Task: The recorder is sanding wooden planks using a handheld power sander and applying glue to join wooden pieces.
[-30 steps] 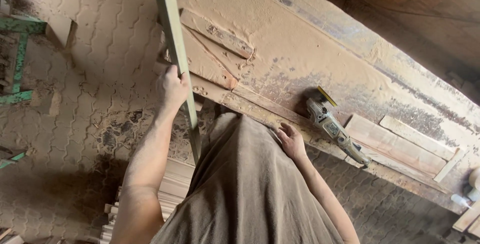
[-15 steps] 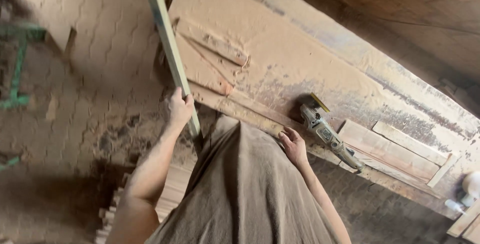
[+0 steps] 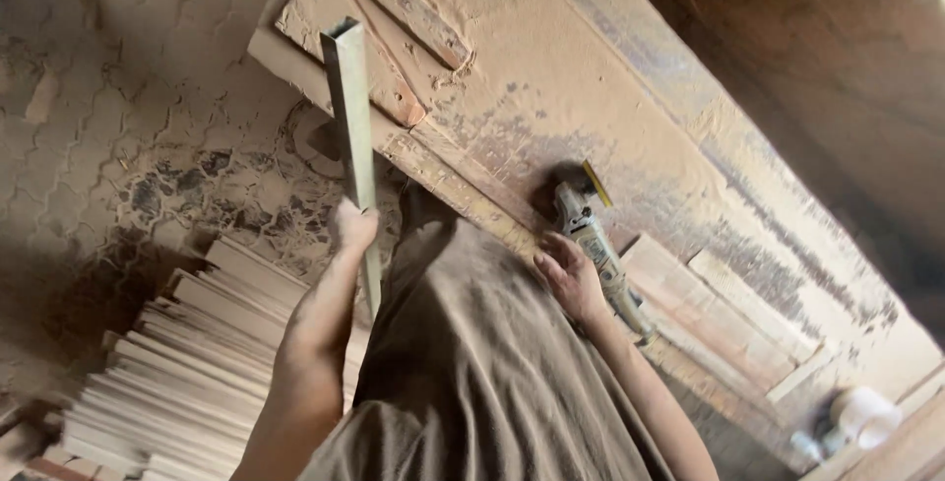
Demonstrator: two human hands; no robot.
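My left hand (image 3: 352,227) grips a long pale wooden strip (image 3: 349,107) that points up and away from me, its square end over the near edge of the dusty workbench (image 3: 551,77). My right hand (image 3: 569,278) rests with fingers apart on the bench's front edge, beside the handle of a grey angle grinder (image 3: 591,237) lying on the bench. A brown apron covers my front between the two arms.
A stack of pale cut wooden strips (image 3: 187,353) lies on the paved floor at lower left. Flat boards (image 3: 733,309) lie on the bench to the right, and wood scraps (image 3: 413,8) sit at its far left end. A white object (image 3: 856,414) stands at lower right.
The view has shifted left and down, bringing the stack of strips into sight. My left hand has drawn the strip back, so its far end now shows. The right hand stays at the bench edge.
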